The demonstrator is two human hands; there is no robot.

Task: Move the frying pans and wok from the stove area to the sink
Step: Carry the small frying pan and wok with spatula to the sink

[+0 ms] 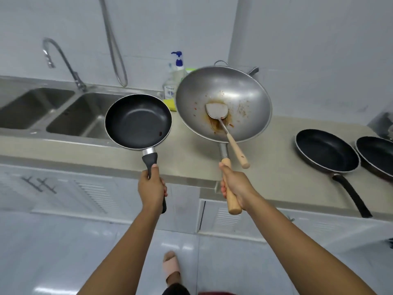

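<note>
The wok [223, 96] is shiny grey metal with brown stains; its handle inside the right hand's [235, 186] fingers is pale smooth wood. The small frying pan [138, 121] has a matt black coating, and the grip under the left hand's [152, 188] fingers looks like black plastic.

A curved faucet [61, 62] stands at ten o'clock, and a looped metal hose [113, 45] hangs down the white wall at eleven. At twelve, a clear soap bottle [172, 81] with a blue pump sits beside a yellow sponge [170, 104] (partly hidden). White louvered cabinet doors [93, 192] run below the counter [276, 167].
</note>
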